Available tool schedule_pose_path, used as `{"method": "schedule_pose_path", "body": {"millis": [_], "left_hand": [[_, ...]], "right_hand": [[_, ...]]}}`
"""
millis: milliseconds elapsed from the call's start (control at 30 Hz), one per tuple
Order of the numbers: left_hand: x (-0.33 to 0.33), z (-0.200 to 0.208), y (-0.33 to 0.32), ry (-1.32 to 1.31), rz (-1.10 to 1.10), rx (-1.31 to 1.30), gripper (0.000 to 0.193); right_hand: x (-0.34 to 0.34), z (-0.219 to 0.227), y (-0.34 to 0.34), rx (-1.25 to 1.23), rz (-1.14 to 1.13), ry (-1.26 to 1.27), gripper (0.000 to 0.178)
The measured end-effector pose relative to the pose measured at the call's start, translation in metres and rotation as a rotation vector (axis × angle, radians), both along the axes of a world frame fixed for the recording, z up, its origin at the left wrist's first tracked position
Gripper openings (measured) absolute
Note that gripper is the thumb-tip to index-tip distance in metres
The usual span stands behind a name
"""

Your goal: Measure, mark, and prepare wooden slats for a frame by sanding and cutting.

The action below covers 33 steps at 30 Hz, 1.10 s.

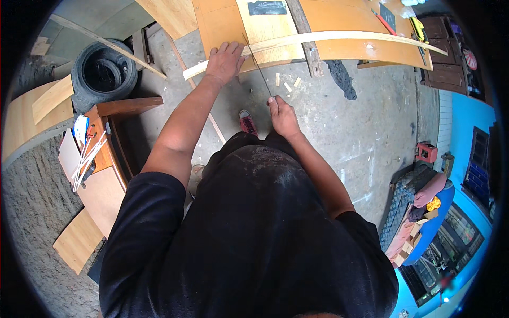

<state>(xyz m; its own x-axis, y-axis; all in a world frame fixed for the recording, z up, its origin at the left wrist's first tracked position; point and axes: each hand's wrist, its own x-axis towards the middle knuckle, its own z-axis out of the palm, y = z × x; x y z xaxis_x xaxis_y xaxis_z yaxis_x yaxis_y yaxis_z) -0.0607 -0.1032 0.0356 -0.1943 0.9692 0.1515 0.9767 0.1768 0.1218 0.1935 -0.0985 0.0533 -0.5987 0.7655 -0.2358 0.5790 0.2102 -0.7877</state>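
Observation:
A long pale wooden strip (323,36) lies across the orange-brown tabletop (344,16) and juts past its left side. My left hand (225,62) grips the strip close to its left end, fingers over the top. In my right hand (284,117) is a handsaw (259,68), its thin dark blade seen nearly edge-on. The blade meets the strip just right of my left hand; how deep it sits in the wood cannot be made out. My right fist hides the saw's handle. Several small wood offcuts (287,87) lie on the floor beneath.
Stacked tyres (103,74) and a wooden cabinet (114,143) stand at my left. A dark crumpled cloth (340,79) hangs by the table's front edge. Yellow-handled pliers (419,29) lie at the table's far right. Farther right are a red crate (426,152) and a heaped sofa (403,206).

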Motion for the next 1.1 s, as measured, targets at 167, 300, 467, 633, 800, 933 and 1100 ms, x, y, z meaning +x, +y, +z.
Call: {"method": "schedule_pose_path", "body": {"millis": [167, 300, 467, 633, 800, 933, 1100], "left_hand": [[-0.001, 0.000, -0.003, 0.005, 0.002, -0.006, 0.039], [0.001, 0.002, -0.001, -0.016, 0.002, -0.020, 0.039], [-0.003, -0.002, 0.002, -0.034, -0.013, 0.057, 0.036], [0.007, 0.001, 0.000, -0.087, -0.018, 0.049, 0.036], [0.027, -0.004, 0.001, -0.151, -0.017, 0.097, 0.037], [0.037, 0.004, 0.000, -0.159, -0.012, 0.160, 0.036], [0.041, 0.017, 0.019, -0.113, 0.004, 0.140, 0.034]], "right_hand": [[0.003, 0.019, 0.003, -0.132, -0.016, -0.061, 0.039], [0.001, 0.009, 0.007, -0.130, 0.008, -0.079, 0.040], [0.000, 0.000, 0.007, -0.161, 0.020, -0.063, 0.042], [0.017, 0.009, 0.017, -0.139, 0.029, -0.087, 0.042], [0.040, 0.020, 0.019, -0.145, 0.032, -0.069, 0.041], [0.047, 0.017, 0.021, -0.122, 0.022, -0.066, 0.041], [0.048, 0.014, 0.033, -0.112, -0.008, -0.042, 0.040]]}}
